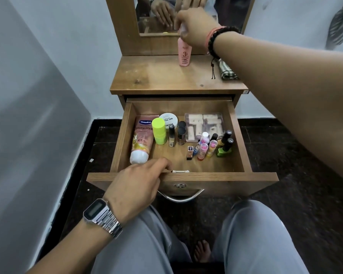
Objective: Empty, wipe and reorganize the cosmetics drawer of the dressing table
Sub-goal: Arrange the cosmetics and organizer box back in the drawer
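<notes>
The wooden drawer (238,135) of the dressing table stands pulled out. Inside lie a pink Vaseline tube (142,138), a neon yellow bottle (159,130), a white jar (168,119), two small dark-capped bottles (176,134), a clear case of pale tubes (204,124) and several lip balms and nail polishes (212,145). My right hand (196,26) grips the top of a pink bottle (184,54) standing upright on the tabletop (156,76). My left hand (139,182) rests on the drawer's front edge, fingers curled over it.
A folded checked cloth (227,71) lies on the tabletop at the right, partly behind my forearm. A mirror (156,18) stands at the back. The drawer front carries a metal handle (180,196) and a lock. My knees and a bare foot are below on the dark floor.
</notes>
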